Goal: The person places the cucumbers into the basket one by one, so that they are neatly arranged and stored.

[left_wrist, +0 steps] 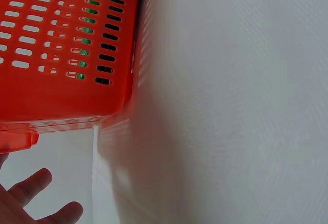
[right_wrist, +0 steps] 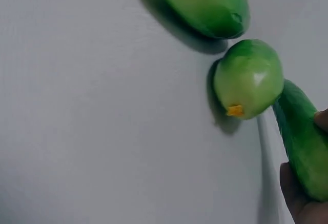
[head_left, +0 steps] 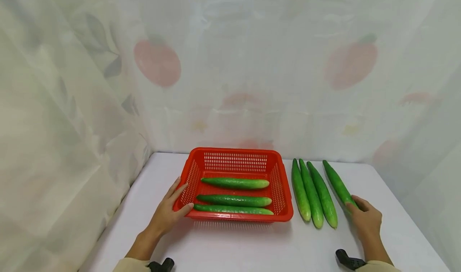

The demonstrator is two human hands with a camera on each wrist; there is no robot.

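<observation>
A red plastic basket [head_left: 235, 218] with slotted walls stands on the white table, and three cucumbers [head_left: 234, 200] lie crosswise inside it. My left hand [head_left: 169, 212] rests at the basket's left rim with its fingers spread and straight. On the right, my right hand [head_left: 364, 218] grips the near end of a cucumber [head_left: 336, 180], thumb on one side and fingers on the other. In the right wrist view this cucumber [right_wrist: 302, 137] sits between thumb and fingers. Three more cucumbers [head_left: 312, 194] lie side by side between the basket and my right hand.
The white table [head_left: 245, 248] ends at a pale curtain [head_left: 237, 63] printed with faded fruit behind it. More curtain [head_left: 65, 136] hangs close along the left side. Black wrist mounts [head_left: 349, 260] sit on both forearms.
</observation>
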